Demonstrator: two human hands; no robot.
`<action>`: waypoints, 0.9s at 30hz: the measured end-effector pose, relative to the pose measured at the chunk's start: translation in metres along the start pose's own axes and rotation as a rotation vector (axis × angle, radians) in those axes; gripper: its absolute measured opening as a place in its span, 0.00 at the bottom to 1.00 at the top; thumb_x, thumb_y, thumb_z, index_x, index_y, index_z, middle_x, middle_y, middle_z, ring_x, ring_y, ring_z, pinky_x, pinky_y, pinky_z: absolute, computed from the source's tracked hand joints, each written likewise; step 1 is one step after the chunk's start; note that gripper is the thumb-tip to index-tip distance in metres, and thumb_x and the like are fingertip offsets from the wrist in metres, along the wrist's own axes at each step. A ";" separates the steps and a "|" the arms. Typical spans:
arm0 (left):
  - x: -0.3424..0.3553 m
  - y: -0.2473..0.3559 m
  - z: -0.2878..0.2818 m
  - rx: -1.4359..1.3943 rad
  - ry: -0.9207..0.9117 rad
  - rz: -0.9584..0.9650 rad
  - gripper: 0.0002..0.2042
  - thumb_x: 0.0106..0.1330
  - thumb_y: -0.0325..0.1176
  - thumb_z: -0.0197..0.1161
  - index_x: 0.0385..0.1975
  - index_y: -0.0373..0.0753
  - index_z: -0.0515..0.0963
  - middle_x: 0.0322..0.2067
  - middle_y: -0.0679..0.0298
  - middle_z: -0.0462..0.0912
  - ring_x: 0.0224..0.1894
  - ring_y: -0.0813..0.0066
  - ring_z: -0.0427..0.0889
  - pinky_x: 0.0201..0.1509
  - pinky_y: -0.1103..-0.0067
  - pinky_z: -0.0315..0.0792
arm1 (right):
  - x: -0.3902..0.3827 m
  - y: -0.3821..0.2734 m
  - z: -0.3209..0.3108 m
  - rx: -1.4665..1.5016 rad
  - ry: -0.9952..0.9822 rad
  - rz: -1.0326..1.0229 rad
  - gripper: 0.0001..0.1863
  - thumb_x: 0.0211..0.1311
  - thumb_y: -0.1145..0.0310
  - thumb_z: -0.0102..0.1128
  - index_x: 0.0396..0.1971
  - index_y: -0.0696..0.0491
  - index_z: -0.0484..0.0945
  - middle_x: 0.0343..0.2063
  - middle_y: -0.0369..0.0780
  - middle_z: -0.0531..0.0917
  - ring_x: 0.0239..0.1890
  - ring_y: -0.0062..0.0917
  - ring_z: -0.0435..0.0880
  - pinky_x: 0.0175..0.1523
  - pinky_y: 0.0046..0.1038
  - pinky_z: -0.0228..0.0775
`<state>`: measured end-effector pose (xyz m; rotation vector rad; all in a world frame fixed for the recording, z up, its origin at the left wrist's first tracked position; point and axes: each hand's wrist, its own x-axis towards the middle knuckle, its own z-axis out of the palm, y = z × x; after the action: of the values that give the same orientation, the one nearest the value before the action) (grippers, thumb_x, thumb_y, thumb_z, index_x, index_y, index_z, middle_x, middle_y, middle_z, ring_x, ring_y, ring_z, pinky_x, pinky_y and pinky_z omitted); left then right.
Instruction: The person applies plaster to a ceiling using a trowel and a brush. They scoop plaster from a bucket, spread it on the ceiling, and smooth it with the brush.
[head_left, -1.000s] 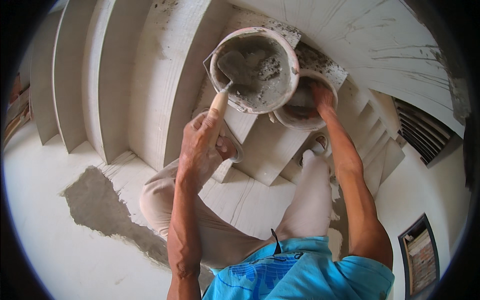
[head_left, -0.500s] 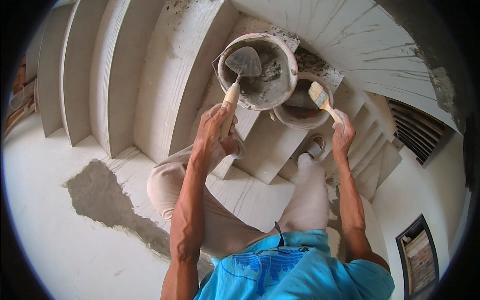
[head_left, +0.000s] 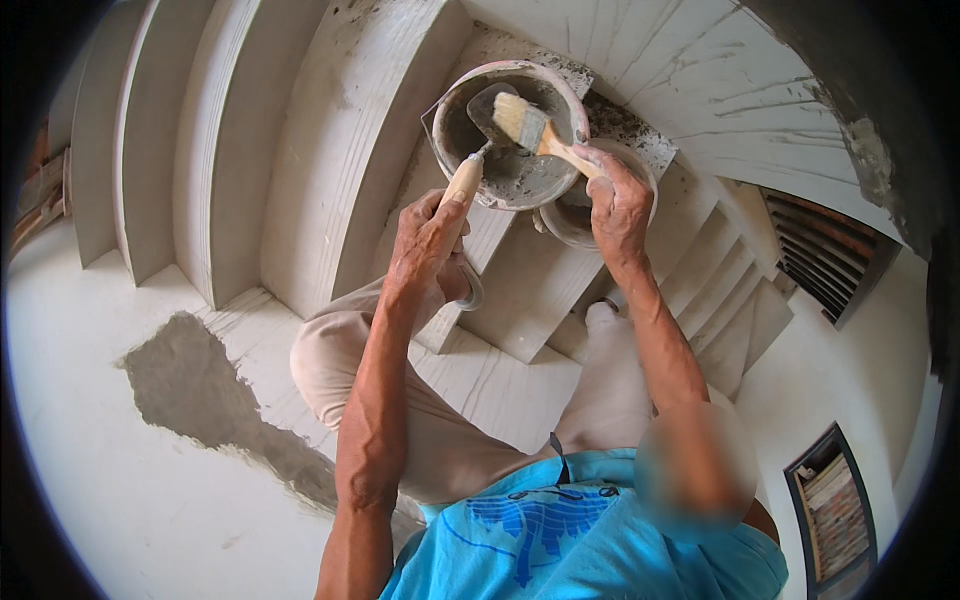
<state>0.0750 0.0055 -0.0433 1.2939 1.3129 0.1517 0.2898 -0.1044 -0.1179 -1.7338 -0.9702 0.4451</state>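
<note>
My left hand (head_left: 428, 240) is wrapped round the wooden handle of a trowel (head_left: 463, 185), whose blade is over the mortar bucket. Closed on the handle of a paintbrush (head_left: 562, 150), my right hand (head_left: 622, 210) holds it across the right part of the bucket's mouth. The pale bristles overlap the trowel blade in view; I cannot tell whether they touch. Wet grey mortar coats the inside of the bucket (head_left: 447, 175). Partly hidden behind my right hand is a second bucket (head_left: 572, 236), lower and to the right.
Bare concrete stairs (head_left: 330, 130) rise on the left, and lower steps (head_left: 700, 270) go down on the right. A dark slatted vent (head_left: 828, 250) is set in the right wall. Damp grey plaster (head_left: 185, 380) marks the white surface at left.
My right hand has brought the brush left, from above the second bucket to over the mortar bucket, beside the trowel blade. The trowel has shifted only slightly.
</note>
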 end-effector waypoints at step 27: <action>0.002 -0.004 -0.009 -0.043 -0.022 -0.010 0.20 0.70 0.48 0.58 0.36 0.31 0.78 0.23 0.66 0.75 0.21 0.81 0.72 0.23 0.78 0.70 | -0.011 -0.001 0.002 0.269 -0.067 0.225 0.25 0.53 0.81 0.44 0.48 0.55 0.86 0.18 0.34 0.75 0.21 0.14 0.69 0.28 0.22 0.64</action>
<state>0.0665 0.0107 -0.0451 1.2494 1.2908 0.1582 0.2817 -0.1118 -0.1195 -1.5944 -0.7263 0.7488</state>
